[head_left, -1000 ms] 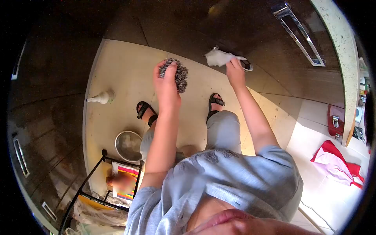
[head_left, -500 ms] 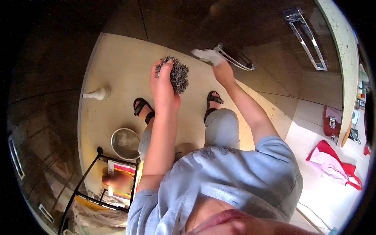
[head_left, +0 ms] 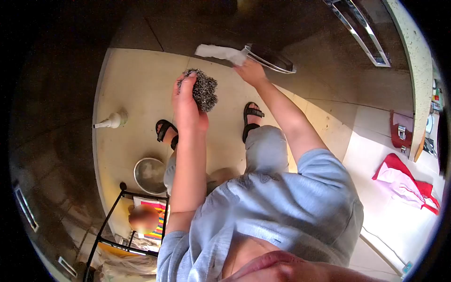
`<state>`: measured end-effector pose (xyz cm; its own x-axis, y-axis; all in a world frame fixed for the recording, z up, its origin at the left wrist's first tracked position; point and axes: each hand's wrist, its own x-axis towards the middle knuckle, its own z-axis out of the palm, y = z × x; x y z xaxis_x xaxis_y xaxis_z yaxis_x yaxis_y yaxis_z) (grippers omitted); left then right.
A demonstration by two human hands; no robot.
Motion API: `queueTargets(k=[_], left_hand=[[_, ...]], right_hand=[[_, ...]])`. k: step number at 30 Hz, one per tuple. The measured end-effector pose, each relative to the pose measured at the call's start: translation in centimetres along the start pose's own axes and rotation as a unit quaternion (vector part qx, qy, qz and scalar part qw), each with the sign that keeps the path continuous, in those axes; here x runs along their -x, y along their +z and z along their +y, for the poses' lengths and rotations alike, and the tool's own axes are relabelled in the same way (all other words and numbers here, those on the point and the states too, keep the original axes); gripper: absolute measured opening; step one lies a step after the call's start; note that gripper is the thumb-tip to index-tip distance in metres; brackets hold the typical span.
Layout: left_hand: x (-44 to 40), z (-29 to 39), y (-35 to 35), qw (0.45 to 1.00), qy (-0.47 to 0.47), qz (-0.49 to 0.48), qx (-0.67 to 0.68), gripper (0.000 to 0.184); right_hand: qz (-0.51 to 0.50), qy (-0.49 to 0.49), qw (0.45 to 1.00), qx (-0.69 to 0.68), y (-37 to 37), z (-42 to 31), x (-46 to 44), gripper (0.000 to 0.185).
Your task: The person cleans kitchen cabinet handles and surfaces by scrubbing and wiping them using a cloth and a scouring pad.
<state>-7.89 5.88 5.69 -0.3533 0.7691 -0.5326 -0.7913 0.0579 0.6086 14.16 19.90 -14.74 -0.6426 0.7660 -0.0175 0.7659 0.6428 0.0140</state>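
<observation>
My left hand (head_left: 188, 105) is closed around a grey metal scouring pad (head_left: 203, 90), raised in front of me with the thumb pressed on its top. My right hand (head_left: 252, 72) reaches forward with its fingers closed on a white cloth (head_left: 218, 52). That cloth stretches out leftward against the dark cabinet front (head_left: 197, 28), right at the left end of a curved chrome handle (head_left: 273, 64). My right fingertips are partly hidden behind the cloth and handle.
A white bottle (head_left: 112, 120) and a round metal bowl (head_left: 149, 160) are on the tiled floor (head_left: 141, 94). Beside my left leg stands a black-framed rack (head_left: 107, 218). Another chrome handle (head_left: 364, 35) is upper right. Red-and-white fabric (head_left: 404, 181) lies on the right.
My right hand has moved left and slightly up with the white cloth, which now looks more spread out. My left hand has shifted slightly left, still holding the scouring pad. The view has shifted too.
</observation>
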Motion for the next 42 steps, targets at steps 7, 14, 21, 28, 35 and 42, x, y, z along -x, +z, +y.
queueTargets(k=[7,14,21,28,35,42], left_hand=[[0.9,0.0,1.0,0.999,-0.03,-0.006,-0.007,0.019],[0.7,-1.2,0.6,0.999,-0.042,-0.007,-0.019,0.018],[0.3,-0.7,0.9,0.999,-0.037,-0.016,-0.006,0.018],[0.6,-1.4,1.1,0.999,-0.027,-0.024,0.025,0.02],[1.2,-0.7,1.0,0.999,-0.04,-0.019,0.012,0.022],[1.6,-0.7,1.1,0.998,-0.045,-0.041,0.014,0.021]], right_hand=[[0.151,0.103,0.979,0.094,-2.7,2.5,9.5,0.034],[0.142,0.166,0.976,0.018,1.0,2.9,9.4,0.029],[0.104,0.112,0.987,0.051,-7.4,1.1,15.7,0.038],[0.158,0.087,0.979,0.093,-10.3,0.4,6.5,0.024],[0.224,0.16,0.96,-0.044,-11.0,-0.9,5.4,0.012],[0.356,0.179,0.91,-0.116,-10.7,-1.6,3.1,0.011]])
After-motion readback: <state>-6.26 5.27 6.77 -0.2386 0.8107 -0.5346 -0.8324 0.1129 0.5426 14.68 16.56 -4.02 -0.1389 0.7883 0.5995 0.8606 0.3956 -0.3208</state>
